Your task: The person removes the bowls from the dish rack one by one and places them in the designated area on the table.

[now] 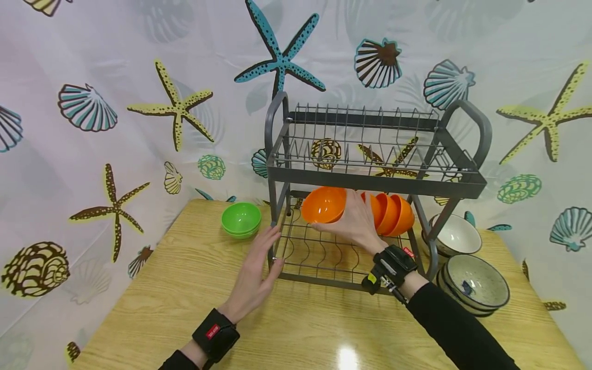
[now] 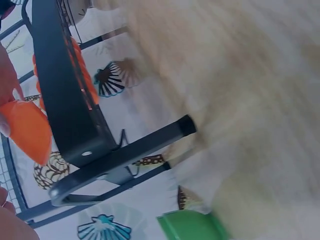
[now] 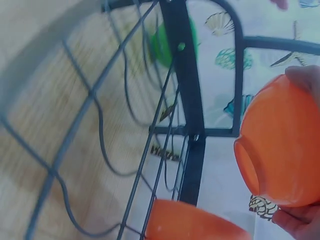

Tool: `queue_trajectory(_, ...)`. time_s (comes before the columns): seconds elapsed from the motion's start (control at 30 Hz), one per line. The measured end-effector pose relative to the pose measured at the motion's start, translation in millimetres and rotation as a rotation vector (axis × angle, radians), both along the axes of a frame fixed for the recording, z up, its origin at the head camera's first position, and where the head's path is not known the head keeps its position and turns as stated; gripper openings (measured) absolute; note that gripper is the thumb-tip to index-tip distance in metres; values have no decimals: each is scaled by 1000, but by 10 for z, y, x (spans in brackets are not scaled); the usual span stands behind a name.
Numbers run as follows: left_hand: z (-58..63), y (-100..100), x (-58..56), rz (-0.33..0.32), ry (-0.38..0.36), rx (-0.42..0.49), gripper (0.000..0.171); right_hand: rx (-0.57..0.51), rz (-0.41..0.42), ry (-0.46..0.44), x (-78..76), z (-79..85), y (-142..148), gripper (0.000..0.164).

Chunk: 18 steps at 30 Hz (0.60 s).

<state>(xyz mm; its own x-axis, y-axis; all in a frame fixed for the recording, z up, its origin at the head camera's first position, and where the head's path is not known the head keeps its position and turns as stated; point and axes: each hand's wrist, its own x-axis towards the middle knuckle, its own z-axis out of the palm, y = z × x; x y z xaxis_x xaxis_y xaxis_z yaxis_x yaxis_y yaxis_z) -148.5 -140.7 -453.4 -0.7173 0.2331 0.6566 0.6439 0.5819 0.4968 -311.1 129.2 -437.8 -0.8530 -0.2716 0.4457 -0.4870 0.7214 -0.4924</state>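
An orange bowl (image 1: 324, 204) is in my right hand (image 1: 355, 220), thumb at the near side and fingers over the far side. It sits above the lower tier of a dark grey two-tier dish rack (image 1: 376, 180), its opening tilted toward the head camera. Several more orange bowls (image 1: 401, 216) stand on edge in a row on that tier, partly hidden by my right hand. The right wrist view shows the held bowl's base (image 3: 247, 167) apart from the wires. My left hand (image 1: 253, 275), fingers extended, is by the rack's front left post; contact cannot be told.
Two stacked green bowls (image 1: 241, 218) stand left of the rack on the wooden table (image 1: 185, 298). To its right are a white bowl (image 1: 458, 234) and a stack of speckled grey bowls (image 1: 478, 282). The upper wire tier (image 1: 365, 136) overhangs the lower one. A patterned curtain hangs behind.
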Motion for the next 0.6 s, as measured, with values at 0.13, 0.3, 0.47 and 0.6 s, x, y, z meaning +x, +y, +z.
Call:
queue_trajectory(0.13,82,32,-13,-13,34,-48,57,-79,-8,-123,589,542,-189,102)
queue_trajectory(0.3,203,72,-33,-28,116,-163,59,-160,12,-225,825,605,-181,98)
queue_trajectory(0.47,318,115,-37,-52,180,-273,62,-237,40,-287,951,580,-116,102)
queue_trajectory(0.6,387,150,-33,-69,204,-333,59,-303,68,-331,1023,541,-76,101)
